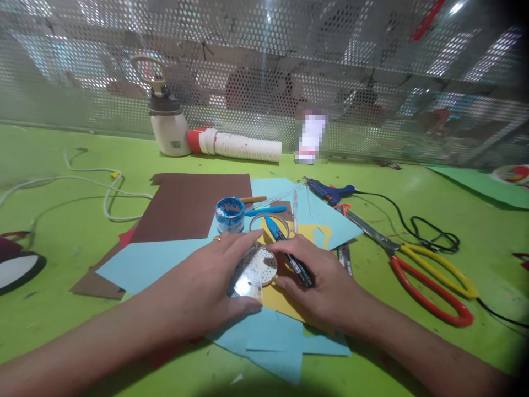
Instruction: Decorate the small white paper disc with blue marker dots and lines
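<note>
A round white disc with small coloured dots (264,266) lies between my hands, partly under a clear, shiny plastic piece (247,285). My left hand (206,270) curves round the left side of both, its thumb at the plastic's lower edge and fingers along the far side. At the disc's right edge are the thumb and index finger of my right hand (320,273). A black marker with a blue end (295,260) rests in that right hand, blue end pointing away. Beyond my fingers is a ring (281,221) on the paper, next to an open jar smeared with blue paint (230,215).
Light blue paper (165,262), brown paper (194,207) and yellow paper (285,300) overlap on the green table (413,358). To the right lie large scissors (430,281) and a corded blue glue gun (330,190). A spray bottle (170,129) stands before the perforated metal panel (264,71).
</note>
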A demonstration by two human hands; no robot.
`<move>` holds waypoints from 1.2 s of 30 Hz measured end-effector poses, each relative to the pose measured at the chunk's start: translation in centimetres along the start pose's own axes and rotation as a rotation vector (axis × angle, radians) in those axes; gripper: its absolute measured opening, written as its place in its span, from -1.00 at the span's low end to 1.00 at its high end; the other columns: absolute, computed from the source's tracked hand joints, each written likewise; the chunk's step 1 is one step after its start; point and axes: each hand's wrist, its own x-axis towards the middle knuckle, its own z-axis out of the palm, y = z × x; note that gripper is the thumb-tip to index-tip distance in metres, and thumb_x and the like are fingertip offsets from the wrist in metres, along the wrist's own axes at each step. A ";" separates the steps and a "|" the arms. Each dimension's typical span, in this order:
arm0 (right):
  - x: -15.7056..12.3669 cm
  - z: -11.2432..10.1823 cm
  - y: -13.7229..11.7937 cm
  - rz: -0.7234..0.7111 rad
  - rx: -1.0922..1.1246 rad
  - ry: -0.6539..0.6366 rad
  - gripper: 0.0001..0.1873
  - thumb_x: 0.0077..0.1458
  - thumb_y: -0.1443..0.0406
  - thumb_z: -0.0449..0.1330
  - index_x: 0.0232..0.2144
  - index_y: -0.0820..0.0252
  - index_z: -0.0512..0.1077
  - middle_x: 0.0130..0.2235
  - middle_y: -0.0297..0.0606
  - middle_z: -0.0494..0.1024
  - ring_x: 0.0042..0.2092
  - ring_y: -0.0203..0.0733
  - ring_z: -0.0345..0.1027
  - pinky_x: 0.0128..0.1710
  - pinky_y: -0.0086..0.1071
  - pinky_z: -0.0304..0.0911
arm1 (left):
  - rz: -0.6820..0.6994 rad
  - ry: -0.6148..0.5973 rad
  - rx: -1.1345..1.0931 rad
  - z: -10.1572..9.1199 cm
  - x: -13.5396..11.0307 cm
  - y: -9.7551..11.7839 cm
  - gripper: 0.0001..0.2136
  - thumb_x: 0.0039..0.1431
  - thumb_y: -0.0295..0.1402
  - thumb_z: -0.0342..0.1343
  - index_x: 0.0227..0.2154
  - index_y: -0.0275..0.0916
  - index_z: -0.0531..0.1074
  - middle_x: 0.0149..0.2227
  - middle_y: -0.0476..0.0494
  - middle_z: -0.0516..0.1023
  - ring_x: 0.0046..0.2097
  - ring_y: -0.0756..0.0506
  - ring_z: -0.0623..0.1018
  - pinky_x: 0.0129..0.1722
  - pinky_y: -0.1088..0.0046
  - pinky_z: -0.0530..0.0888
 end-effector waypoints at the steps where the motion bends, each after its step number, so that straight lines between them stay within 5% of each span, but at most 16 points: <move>1: 0.0 0.0 0.0 0.006 0.005 -0.002 -0.62 0.10 0.41 0.22 -0.01 0.15 0.37 -0.17 -0.28 0.49 -0.16 -0.23 0.36 -0.17 -0.35 0.28 | -0.001 -0.009 -0.010 -0.1 -0.1 -0.1 -0.22 0.08 -0.17 0.20 0.32 -0.18 0.01 0.31 -0.26 0.21 0.29 -0.29 0.26 0.25 0.07 0.27; 14: -0.1 1.0 -0.6 0.007 -0.075 0.006 -0.52 0.05 0.33 0.33 0.01 0.08 0.31 -0.16 -0.29 0.44 -0.11 -0.17 0.31 -0.14 -0.32 0.27 | -0.071 -0.111 -0.132 -1.2 -0.4 -0.5 -0.16 0.04 -0.09 0.23 0.34 0.00 -0.06 0.32 -0.12 0.21 0.27 -0.28 0.31 0.23 0.09 0.31; 27: 0.4 -0.6 0.2 -0.095 -0.026 -0.086 -0.63 0.11 0.42 0.21 -0.01 0.13 0.35 -0.16 -0.23 0.51 -0.14 -0.16 0.33 -0.13 -0.28 0.27 | -0.023 -0.091 -0.134 -1.7 -0.5 -0.2 -0.19 0.01 -0.12 0.27 0.30 0.10 0.02 0.24 -0.08 0.35 0.18 -0.30 0.43 0.09 0.11 0.45; 36: 0.2 -0.8 0.0 -0.061 -0.025 -0.079 -0.63 0.14 0.37 0.20 0.01 0.15 0.34 -0.08 -0.22 0.52 -0.08 -0.17 0.35 -0.08 -0.28 0.27 | 0.023 -0.024 -0.096 -0.4 -0.2 -0.5 -0.20 0.09 -0.14 0.22 0.33 -0.01 -0.05 0.31 -0.22 0.19 0.27 -0.31 0.30 0.20 0.04 0.32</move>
